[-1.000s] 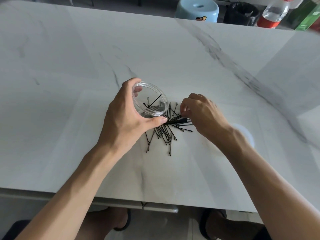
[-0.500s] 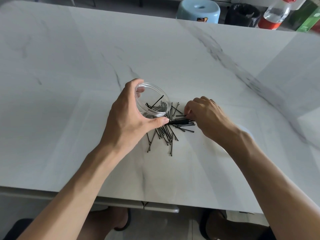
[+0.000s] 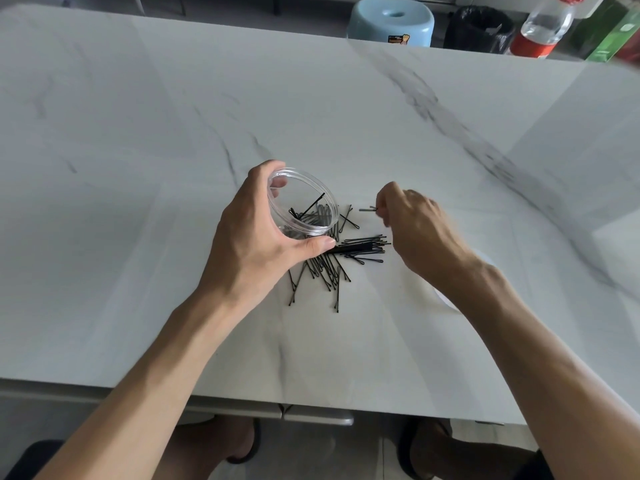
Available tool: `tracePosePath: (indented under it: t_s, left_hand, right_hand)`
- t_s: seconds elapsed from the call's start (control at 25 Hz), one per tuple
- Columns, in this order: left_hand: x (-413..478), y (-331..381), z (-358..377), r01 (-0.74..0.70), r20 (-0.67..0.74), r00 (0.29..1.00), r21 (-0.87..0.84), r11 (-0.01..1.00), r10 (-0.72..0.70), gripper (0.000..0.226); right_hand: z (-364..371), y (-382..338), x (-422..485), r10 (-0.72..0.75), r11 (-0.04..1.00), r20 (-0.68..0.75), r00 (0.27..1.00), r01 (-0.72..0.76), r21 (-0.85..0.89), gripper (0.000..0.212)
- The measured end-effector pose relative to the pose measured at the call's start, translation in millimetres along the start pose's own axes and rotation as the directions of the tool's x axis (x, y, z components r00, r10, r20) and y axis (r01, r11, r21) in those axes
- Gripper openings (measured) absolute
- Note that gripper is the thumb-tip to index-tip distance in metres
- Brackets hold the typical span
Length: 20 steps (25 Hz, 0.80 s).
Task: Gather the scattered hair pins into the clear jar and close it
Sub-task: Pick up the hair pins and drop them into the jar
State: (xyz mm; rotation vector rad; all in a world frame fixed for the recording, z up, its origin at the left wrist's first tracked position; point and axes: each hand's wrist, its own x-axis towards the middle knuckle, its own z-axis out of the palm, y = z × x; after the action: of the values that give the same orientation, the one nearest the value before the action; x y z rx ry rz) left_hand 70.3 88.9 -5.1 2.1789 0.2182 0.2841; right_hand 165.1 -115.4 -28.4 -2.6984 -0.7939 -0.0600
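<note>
My left hand (image 3: 258,244) grips the clear jar (image 3: 304,202), tilted with its mouth toward the right; several black hair pins lie inside it. A pile of black hair pins (image 3: 341,258) is scattered on the white marble table (image 3: 138,168) just below and right of the jar. My right hand (image 3: 415,230) is raised a little above the pile, its fingertips pinched on one hair pin (image 3: 367,209) that points left toward the jar. The jar's lid (image 3: 446,296) is mostly hidden under my right forearm.
Beyond the table's far edge stand a light blue stool (image 3: 393,20), a black bin (image 3: 479,27), a plastic bottle with a red label (image 3: 540,26) and green boxes (image 3: 613,32). My legs show below the table's near edge.
My right hand lifted from the pile and rose up and to the right with one hair pin pinched in its fingers. The left hand and jar stayed about where they were.
</note>
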Motion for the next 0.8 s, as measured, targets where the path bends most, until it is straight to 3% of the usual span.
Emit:
tracePosePath:
  t_s: [0.12,0.24,0.36,0.6,0.8]
  left_hand:
    - [0,0,1,0.003,0.004,1.0,0.005,1.0,-0.003,0.095]
    - [0,-1,0,0.003,0.002,1.0,0.013,1.0,-0.003,0.095]
    - [0,-1,0,0.002,0.002,1.0,0.01,1.0,-0.002,0.094]
    - [-1,0,0,0.002,0.004,1.0,0.011,1.0,-0.002,0.094]
    - [0,0,0,0.002,0.004,1.0,0.013,1.0,-0.002,0.096]
  right_hand:
    - [-4,4,4,-0.032,0.992,-0.044,0.999,0.037,0.122,0.019]
    - [0,2,2,-0.015,0.992,0.043,0.999,0.01,0.126,0.008]
    - [4,1,-1,0.022,0.992,0.125,0.992,-0.037,0.12,0.008]
    - [6,-2,0,0.025,1.0,0.157,0.987,-0.023,-0.01,0.017]
    - [-6,-4,2,0.215,0.96,0.084,0.973,-0.226,0.165,0.005]
